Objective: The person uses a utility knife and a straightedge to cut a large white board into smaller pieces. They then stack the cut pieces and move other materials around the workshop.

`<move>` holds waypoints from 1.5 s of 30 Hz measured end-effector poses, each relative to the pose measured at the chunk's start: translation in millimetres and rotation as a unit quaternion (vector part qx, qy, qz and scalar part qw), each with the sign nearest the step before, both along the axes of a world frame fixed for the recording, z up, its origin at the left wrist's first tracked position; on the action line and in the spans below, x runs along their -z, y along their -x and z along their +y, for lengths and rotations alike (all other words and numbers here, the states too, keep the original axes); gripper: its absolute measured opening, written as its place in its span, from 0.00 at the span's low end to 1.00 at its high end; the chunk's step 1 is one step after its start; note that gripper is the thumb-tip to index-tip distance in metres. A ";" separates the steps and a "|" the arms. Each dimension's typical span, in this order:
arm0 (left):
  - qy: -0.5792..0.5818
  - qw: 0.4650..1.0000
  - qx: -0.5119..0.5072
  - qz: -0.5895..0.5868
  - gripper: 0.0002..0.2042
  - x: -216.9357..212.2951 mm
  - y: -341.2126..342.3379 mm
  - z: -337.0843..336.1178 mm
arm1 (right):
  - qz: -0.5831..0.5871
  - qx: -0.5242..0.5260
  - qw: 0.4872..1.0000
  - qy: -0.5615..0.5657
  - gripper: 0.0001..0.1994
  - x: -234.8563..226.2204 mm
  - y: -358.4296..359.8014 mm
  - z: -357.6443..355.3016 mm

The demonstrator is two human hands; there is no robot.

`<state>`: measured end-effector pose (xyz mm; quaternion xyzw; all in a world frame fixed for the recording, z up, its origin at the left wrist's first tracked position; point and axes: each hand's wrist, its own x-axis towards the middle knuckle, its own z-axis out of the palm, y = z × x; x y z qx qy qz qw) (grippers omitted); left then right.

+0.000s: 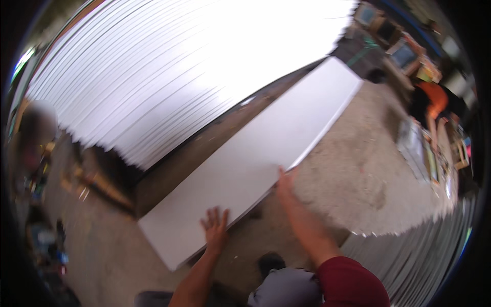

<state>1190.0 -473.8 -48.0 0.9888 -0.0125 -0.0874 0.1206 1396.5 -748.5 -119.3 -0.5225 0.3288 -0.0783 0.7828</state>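
Observation:
A long white panel point(240, 163) stretches diagonally in front of me, from the lower left to the upper right. My left hand point(215, 227) rests on its top face by the near edge, with the fingers spread. Farther along that same edge, my right hand point(285, 181) grips the panel, its thumb apparently on top. The other fingers are partly hidden and blurred. Dark shadow shows under the near edge between my hands.
Beyond the panel rises a big stack of white ribbed sheets point(133, 77). Grey sheets point(409, 256) are piled at lower right. A person in orange and black point(434, 100) bends over materials at right; another person point(36, 133) is at far left. A wooden beam point(105, 187) lies left.

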 end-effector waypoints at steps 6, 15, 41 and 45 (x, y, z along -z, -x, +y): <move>-0.025 0.999 0.026 -0.002 0.44 -10.1 -18.1 -10.7 | 0.050 -0.004 0.998 0.033 0.44 -21.9 -6.5 -28.6; -0.057 0.998 0.036 0.002 0.47 -14.8 -44.1 -3.0 | 0.045 -0.031 0.995 0.089 0.42 1.0 -41.7 -37.4; -0.025 0.999 0.011 0.038 0.52 1.8 -115.8 42.0 | 0.075 -0.018 0.989 0.126 0.48 -10.4 -90.6 23.4; -0.037 0.999 0.022 0.017 0.52 12.6 -115.0 50.6 | 0.111 -0.028 0.981 0.159 0.49 -11.7 -91.2 27.3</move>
